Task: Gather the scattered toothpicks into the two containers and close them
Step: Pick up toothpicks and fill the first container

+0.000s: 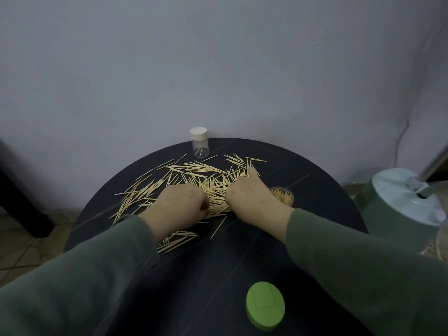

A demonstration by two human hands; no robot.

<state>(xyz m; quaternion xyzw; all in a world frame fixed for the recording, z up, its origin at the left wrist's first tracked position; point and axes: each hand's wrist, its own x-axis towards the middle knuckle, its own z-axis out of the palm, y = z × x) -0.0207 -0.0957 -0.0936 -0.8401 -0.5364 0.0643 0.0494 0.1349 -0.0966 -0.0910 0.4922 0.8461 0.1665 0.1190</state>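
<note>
Closest to us at the bottom of the frame sits the green oval lid (pixel 265 306), lying flat on the dark round table (pixel 327 204), off its container and well apart from the action. Just above it our two grey-green sleeves run up to the middle of the frame, and there we are: left hand (pixel 181 202) and right hand (pixel 252 200) both curled down onto the heap, fingers closed around a bundle of toothpicks (pixel 215 200) pressed between them. The rest of the toothpicks fan out to centre left and up toward the back edge, with a few strays lower down by the left sleeve. These are light, stiff, thin slivers, sharp at the ends; we judge they slide easily on this smooth top and scatter if squeezed loosely, so the best hold is around the middle of an aligned bundle. Right of our right hand, partly hidden behind it, the open container (pixel 284 195) stands already packed with sticks. At the table's far edge the clear jar (pixel 200 145) stands upright with its white cap on, only a few sticks inside. Behind is a plain pale wall; tiled floor shows at lower left, and a white-topped appliance (pixel 402 200) stands at right.
</note>
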